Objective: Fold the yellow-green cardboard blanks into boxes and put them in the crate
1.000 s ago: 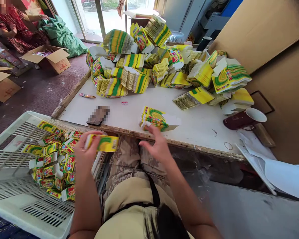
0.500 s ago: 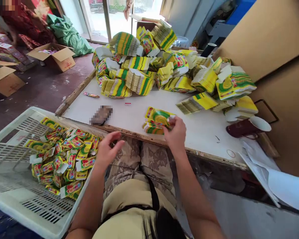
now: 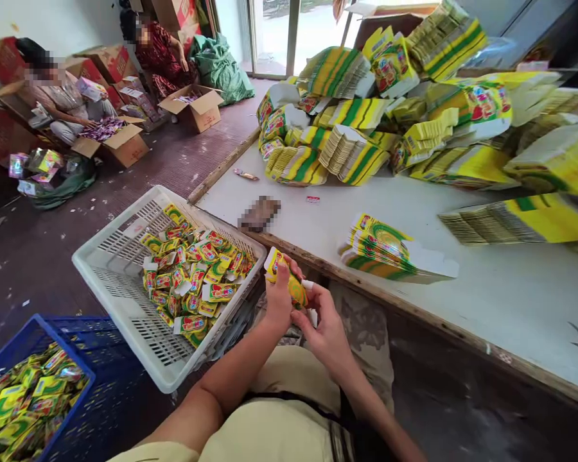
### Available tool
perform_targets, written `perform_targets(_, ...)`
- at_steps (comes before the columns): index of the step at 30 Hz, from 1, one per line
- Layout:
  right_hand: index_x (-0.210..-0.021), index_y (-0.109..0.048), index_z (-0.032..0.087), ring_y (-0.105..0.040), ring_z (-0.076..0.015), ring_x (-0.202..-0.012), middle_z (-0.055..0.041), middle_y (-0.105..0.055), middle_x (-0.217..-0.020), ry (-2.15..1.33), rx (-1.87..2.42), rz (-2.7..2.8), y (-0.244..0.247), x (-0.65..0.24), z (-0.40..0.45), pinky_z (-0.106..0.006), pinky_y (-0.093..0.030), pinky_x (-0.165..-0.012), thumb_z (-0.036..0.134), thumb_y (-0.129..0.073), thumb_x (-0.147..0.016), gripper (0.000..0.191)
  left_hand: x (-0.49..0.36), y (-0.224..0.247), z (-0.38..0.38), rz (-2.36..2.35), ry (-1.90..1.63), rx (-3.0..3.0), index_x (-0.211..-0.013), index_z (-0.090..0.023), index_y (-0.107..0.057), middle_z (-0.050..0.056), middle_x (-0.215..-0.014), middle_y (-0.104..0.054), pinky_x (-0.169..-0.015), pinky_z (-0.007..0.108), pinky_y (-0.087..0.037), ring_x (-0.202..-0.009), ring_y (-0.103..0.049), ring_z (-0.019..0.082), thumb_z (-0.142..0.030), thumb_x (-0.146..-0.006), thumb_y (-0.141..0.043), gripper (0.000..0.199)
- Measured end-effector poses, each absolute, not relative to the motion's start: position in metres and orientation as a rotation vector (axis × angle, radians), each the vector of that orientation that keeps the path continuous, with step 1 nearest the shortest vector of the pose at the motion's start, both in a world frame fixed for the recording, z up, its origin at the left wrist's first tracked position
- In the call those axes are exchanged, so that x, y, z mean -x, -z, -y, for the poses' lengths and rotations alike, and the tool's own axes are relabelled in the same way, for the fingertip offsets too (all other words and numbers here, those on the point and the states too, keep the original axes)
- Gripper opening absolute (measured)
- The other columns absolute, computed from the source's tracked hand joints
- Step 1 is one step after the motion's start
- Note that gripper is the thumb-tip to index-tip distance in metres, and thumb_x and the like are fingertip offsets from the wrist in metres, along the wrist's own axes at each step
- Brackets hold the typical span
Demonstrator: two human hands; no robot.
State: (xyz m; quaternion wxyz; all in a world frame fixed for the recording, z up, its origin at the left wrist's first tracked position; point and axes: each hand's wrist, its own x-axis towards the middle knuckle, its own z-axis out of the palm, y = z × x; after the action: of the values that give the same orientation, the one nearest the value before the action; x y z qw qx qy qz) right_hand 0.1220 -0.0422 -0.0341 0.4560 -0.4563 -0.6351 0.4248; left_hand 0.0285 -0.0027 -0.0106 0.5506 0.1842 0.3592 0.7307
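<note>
A small yellow and green box (image 3: 296, 290) is held over my lap, just off the table's front edge. My left hand (image 3: 280, 292) wraps round its body with the thumb on top. At its near end, the fingers of my right hand (image 3: 324, 317) pinch the white flap. A short stack of flat cartons (image 3: 380, 247) lies on the white table (image 3: 308, 221) to the right of my hands. The white basket (image 3: 161, 369) on my left holds many filled-out yellow boxes (image 3: 197, 276).
Large bundles of flat cartons (image 3: 347, 115) cover the table's back and right. A blurred item (image 3: 260, 213) lies near the front edge. A blue crate (image 3: 89, 378) of yellow packs stands at lower left. Two people (image 3: 60, 99) sit among open cardboard boxes (image 3: 125, 144) at the back left.
The view has turned left, bringing the blue crate and seated people into sight. My right hand has left the carton stack and met my left hand, and a box is now between them.
</note>
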Motion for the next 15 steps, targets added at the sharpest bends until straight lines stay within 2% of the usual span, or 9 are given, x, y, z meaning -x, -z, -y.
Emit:
perform_targets(3,-0.115,-0.056,0.029,-0.060,-0.0208,-0.068,-0.0009,-0.062,-0.080,-0.972,1.195,1.561,0.032,-0.133,0.033,-0.035,-0.054,-0.061,0.033,-0.066,-0.085,0.032,-0.025,0.014,0.004,-0.887,-1.647,-0.615,-0.102,-0.021,-0.060,0.000,-0.087,-0.059,-0.074,0.024,-0.047,-0.077,-0.056,0.012,-0.066,-0.068,-0.073,0.058)
perform_targets(5,-0.111,-0.059,0.025,-0.061,-0.0205,-0.073,-0.0024,-0.064,-0.084,-0.908,1.236,1.529,0.032,-0.145,0.028,-0.035,-0.054,-0.065,0.035,-0.063,-0.087,0.027,-0.023,0.015,0.003,-0.845,-1.560,-0.756,-0.111,-0.022,-0.060,0.004,-0.098,-0.063,-0.081,0.027,-0.049,-0.088,-0.059,0.016,-0.067,-0.065,-0.074,0.066)
perform_targets(7,-0.107,-0.062,0.022,-0.063,-0.0201,-0.078,-0.0037,-0.067,-0.090,-0.860,1.257,1.511,0.030,-0.157,0.025,-0.034,-0.053,-0.069,0.035,-0.058,-0.090,0.021,-0.021,0.015,0.001,-0.868,-1.497,-0.835,-0.104,-0.021,-0.064,0.004,-0.095,-0.067,-0.081,0.029,-0.049,-0.087,-0.061,0.017,-0.060,-0.066,-0.079,0.056)
perform_targets(9,-0.099,-0.065,0.022,-0.063,-0.0189,-0.076,-0.0025,-0.068,-0.087,-0.810,1.269,1.518,0.028,-0.166,0.023,-0.032,-0.052,-0.068,0.033,-0.057,-0.092,0.015,-0.019,0.016,-0.002,-0.967,-1.462,-0.869,-0.090,-0.019,-0.066,0.002,-0.083,-0.069,-0.077,0.030,-0.050,-0.079,-0.062,0.017,-0.050,-0.069,-0.080,0.040)
perform_targets(11,-0.092,-0.067,0.023,-0.062,-0.0183,-0.072,-0.0008,-0.068,-0.081,-0.741,1.267,1.535,0.025,-0.174,0.020,-0.031,-0.051,-0.065,0.031,-0.059,-0.091,0.012,-0.015,0.014,-0.004,-1.035,-1.427,-0.899,-0.088,-0.018,-0.067,0.003,-0.082,-0.071,-0.077,0.031,-0.051,-0.079,-0.064,0.018,-0.047,-0.074,-0.077,0.033)
perform_targets(13,-0.091,-0.069,0.024,-0.062,-0.0192,-0.073,-0.0008,-0.068,-0.082,-0.623,1.270,1.542,0.021,-0.183,0.017,-0.033,-0.052,-0.066,0.031,-0.063,-0.089,0.009,-0.007,0.008,-0.004,-1.039,-1.433,-0.958,-0.103,-0.020,-0.066,0.007,-0.099,-0.073,-0.086,0.034,-0.051,-0.093,-0.066,0.021,-0.047,-0.080,-0.072,0.037)
perform_targets(15,-0.093,-0.071,0.026,-0.063,-0.0214,-0.078,-0.0020,-0.069,-0.085,-0.436,1.298,1.573,0.017,-0.193,0.013,-0.037,-0.052,-0.072,0.030,-0.064,-0.088,0.009,0.003,-0.004,-0.002,-1.058,-1.507,-1.089,-0.123,-0.023,-0.058,0.011,-0.124,-0.065,-0.101,0.038,-0.046,-0.116,-0.060,0.024,-0.048,-0.085,-0.066,0.047)
